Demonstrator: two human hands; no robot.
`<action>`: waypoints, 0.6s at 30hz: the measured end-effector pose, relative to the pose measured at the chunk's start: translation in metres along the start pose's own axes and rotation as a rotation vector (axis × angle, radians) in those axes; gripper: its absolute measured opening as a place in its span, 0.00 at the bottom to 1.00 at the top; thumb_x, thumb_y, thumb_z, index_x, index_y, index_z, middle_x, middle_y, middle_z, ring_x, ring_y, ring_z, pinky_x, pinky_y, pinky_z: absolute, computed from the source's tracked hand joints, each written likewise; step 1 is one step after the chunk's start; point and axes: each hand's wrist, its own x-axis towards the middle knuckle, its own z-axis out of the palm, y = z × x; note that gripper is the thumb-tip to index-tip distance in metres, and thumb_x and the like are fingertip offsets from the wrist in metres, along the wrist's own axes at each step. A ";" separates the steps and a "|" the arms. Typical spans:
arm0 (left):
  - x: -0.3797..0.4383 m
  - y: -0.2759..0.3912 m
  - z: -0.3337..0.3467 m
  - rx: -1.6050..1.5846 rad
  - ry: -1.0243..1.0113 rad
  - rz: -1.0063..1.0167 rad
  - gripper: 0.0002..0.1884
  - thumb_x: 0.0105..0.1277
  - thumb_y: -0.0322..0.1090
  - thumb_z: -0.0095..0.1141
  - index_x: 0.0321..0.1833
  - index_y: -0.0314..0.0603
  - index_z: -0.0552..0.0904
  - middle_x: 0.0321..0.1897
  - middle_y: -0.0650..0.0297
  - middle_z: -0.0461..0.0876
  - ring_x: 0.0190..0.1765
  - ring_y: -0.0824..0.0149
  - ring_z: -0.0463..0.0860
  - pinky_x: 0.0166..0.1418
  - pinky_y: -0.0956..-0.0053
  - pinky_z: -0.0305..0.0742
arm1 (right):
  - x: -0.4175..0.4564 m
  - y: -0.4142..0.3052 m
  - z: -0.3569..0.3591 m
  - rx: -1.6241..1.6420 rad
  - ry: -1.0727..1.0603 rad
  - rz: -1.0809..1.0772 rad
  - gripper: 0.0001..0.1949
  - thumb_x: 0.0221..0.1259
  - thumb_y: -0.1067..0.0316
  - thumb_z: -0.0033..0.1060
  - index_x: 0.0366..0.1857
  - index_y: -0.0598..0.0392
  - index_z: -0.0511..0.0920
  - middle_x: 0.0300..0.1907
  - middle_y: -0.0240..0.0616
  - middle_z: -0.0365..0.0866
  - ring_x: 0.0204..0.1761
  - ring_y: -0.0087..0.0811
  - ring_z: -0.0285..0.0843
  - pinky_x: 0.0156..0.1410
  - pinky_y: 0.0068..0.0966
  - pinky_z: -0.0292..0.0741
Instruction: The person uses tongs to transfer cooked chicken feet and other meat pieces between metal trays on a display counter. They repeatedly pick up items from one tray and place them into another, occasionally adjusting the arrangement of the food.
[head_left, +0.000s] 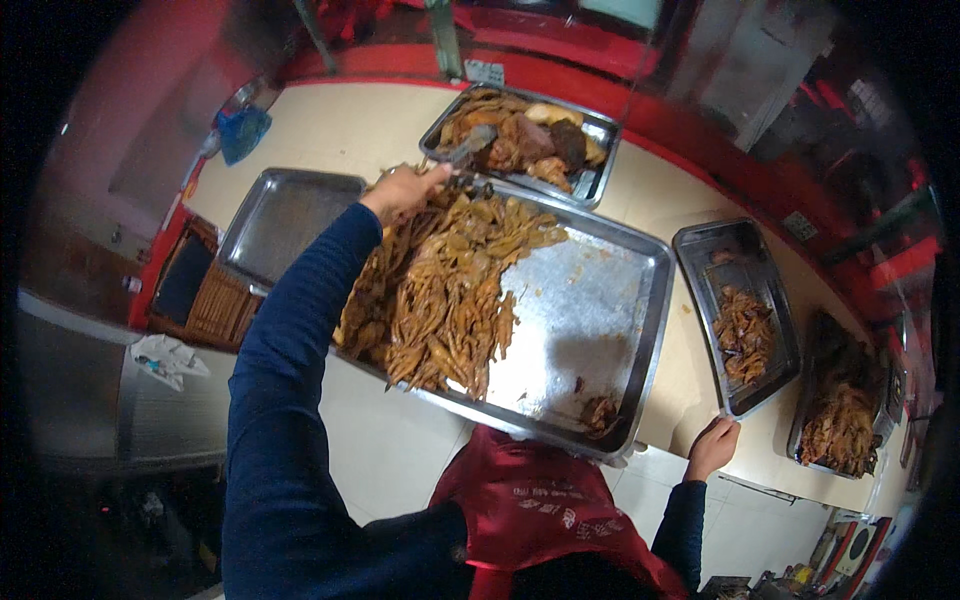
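A large metal tray (577, 300) lies tilted across the table's near edge in front of me. Braised chicken feet (442, 307) are heaped over its left side, with a small dark scrap (600, 414) in the near right corner. My left hand (405, 195) grips the rim at the far left corner, thumb on top; its fingers are partly hidden. On the right, my right hand (712, 448) holds the near corner of a narrow metal tray (776, 315). Brown cooked pieces (744, 334) sit in that tray.
Behind the large tray stands another metal tray (609, 161) of mixed cooked meats (525, 139). A shallow metal tray (289, 217) is at left, near a blue plastic bag (244, 133). Far right, a tray holds browned food (838, 427). A red ledge (675, 154) borders the pale tabletop (352, 124).
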 end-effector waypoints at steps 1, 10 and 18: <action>-0.012 0.021 -0.001 0.072 -0.062 -0.044 0.41 0.64 0.72 0.57 0.38 0.26 0.82 0.24 0.58 0.79 0.25 0.65 0.77 0.32 0.66 0.74 | 0.000 0.001 0.001 -0.005 0.036 -0.025 0.21 0.78 0.52 0.43 0.31 0.58 0.76 0.29 0.46 0.81 0.32 0.45 0.78 0.42 0.40 0.73; -0.024 0.072 -0.020 -0.075 -0.263 -0.119 0.34 0.69 0.71 0.51 0.23 0.43 0.73 0.13 0.71 0.68 0.11 0.77 0.61 0.14 0.76 0.55 | 0.000 0.001 0.005 0.123 0.058 -0.070 0.18 0.77 0.58 0.45 0.28 0.57 0.73 0.23 0.42 0.74 0.26 0.36 0.70 0.36 0.34 0.71; -0.011 0.065 -0.012 -0.265 -0.298 -0.220 0.31 0.70 0.68 0.52 0.26 0.45 0.71 0.14 0.71 0.67 0.13 0.78 0.64 0.14 0.80 0.57 | -0.002 -0.001 0.004 0.108 0.049 -0.037 0.17 0.77 0.58 0.46 0.28 0.56 0.73 0.23 0.41 0.74 0.26 0.34 0.70 0.36 0.33 0.70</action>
